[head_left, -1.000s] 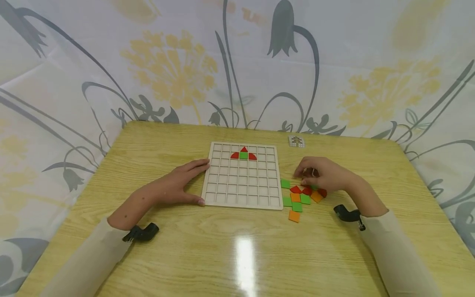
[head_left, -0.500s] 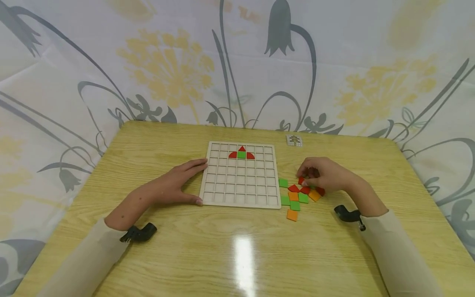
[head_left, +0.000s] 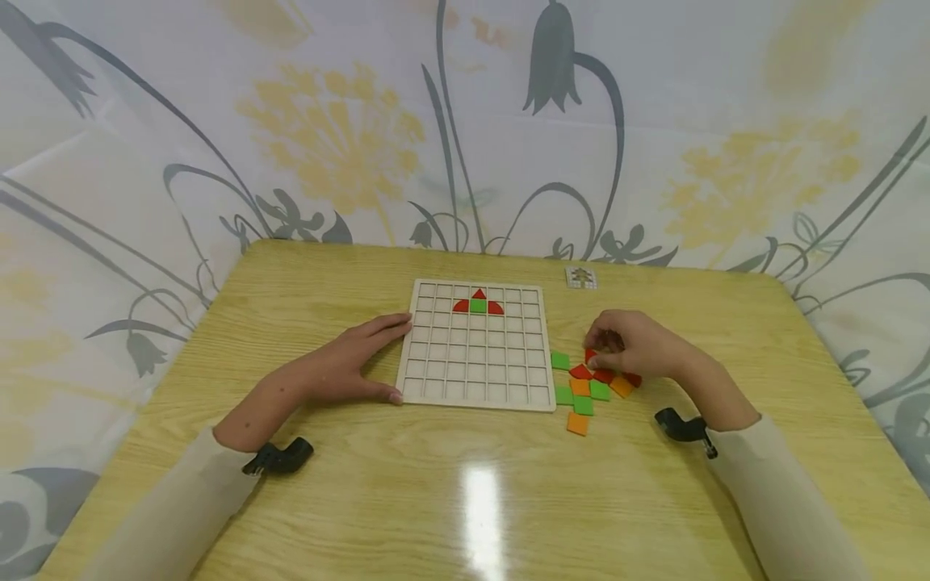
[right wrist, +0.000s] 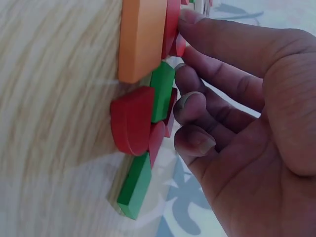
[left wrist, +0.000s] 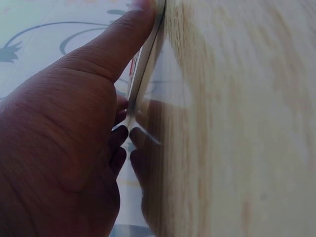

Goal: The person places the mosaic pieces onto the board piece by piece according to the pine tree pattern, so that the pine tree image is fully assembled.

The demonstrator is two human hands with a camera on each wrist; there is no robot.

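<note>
A pale gridded board (head_left: pixel 475 363) lies on the table with a red triangle (head_left: pixel 479 294), a green square (head_left: pixel 478 306) and two red quarter-round pieces (head_left: pixel 461 307) set near its far edge. My left hand (head_left: pixel 341 363) rests at the board's left side, fingers and thumb extended against its edge; the left wrist view has the thumb (left wrist: pixel 113 44) along it. Over the loose pieces, my right hand (head_left: pixel 639 345) pinches a small red piece (head_left: pixel 590 354) between thumb and fingers. The right wrist view shows that hand's thumb (right wrist: pixel 212 37) at red pieces, partly hidden behind an orange block (right wrist: pixel 143 39).
Green squares (head_left: pixel 584 405), orange squares (head_left: pixel 577 424) and red pieces (head_left: pixel 581 371) lie loosely right of the board, some under my right hand. A small pattern card (head_left: pixel 581 277) lies farther back. Patterned cloth (head_left: pixel 465 121) stands behind the wooden table (head_left: pixel 378 492).
My right fingers have drawn together over the pile, and a red piece now shows between them. My left hand stays at the board's edge.
</note>
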